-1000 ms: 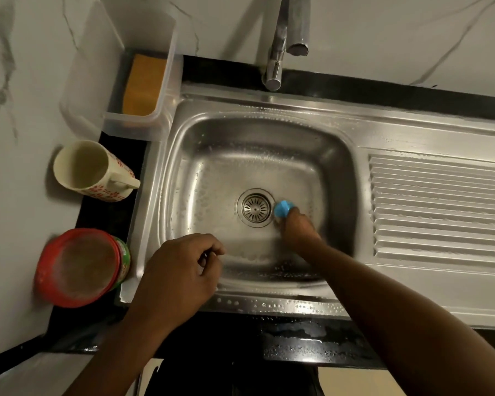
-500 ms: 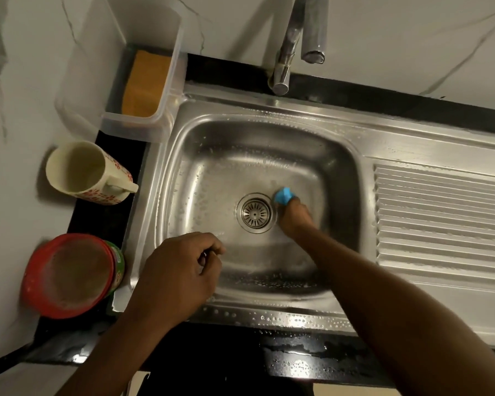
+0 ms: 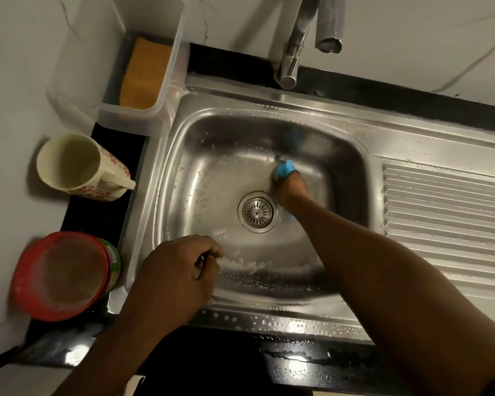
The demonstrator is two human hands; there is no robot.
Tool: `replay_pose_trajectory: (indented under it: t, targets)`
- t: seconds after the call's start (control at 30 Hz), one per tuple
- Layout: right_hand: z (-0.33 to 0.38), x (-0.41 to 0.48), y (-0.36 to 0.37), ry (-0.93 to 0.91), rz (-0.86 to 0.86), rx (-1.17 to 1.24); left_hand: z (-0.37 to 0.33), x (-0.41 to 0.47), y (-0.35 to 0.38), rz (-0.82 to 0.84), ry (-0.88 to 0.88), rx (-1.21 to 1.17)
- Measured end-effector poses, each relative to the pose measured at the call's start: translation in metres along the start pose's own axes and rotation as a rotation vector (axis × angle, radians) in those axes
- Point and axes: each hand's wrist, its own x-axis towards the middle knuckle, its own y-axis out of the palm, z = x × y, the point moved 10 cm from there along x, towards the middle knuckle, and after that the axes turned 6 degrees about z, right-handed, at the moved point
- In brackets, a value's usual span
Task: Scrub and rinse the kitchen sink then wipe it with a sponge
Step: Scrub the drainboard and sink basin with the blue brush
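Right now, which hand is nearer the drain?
Right. The right hand, gripping a blue scrubber, is beside the drain; the left hand is at the sink's near rim.

Black countertop (image 3: 106,212): inset steel sink (image 3: 297,321) w/ drainboard; at left, clear tub (image 3: 143,117), cream mug (image 3: 77,167), red-lid jar (image 3: 60,275).

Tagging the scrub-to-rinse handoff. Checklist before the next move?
1. Grip: ok. The right hand grips the blue scrubber on the sink floor.
2. Spare hand free: ok. The left hand hangs loosely curled over the sink's front rim, seemingly empty.
3. Water off: ok. No stream from the tap.
4. Drain clear: ok. The drain strainer is uncovered.
5. Whole sink scrubbed: cannot tell. The suds show on floor and near wall only.
6. Wipe tool ready: ok. The orange sponge sits in the clear container.
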Motion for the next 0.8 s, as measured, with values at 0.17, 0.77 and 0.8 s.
replay_pose_trajectory:
  t: [0.17,0.77,0.8]
  targets:
    - [-0.037,-0.035,0.017,0.085,0.096,0.127,-0.005,0.002,0.001,-0.021,0.011,-0.013]
    - [0.063,-0.035,0.088,-0.155,0.196,-0.201,0.019,-0.004,-0.006,-0.020,-0.032,-0.019]
    - [0.062,-0.045,0.097,-0.198,0.247,-0.275,0.017,-0.003,-0.007,-0.023,-0.022,-0.019]
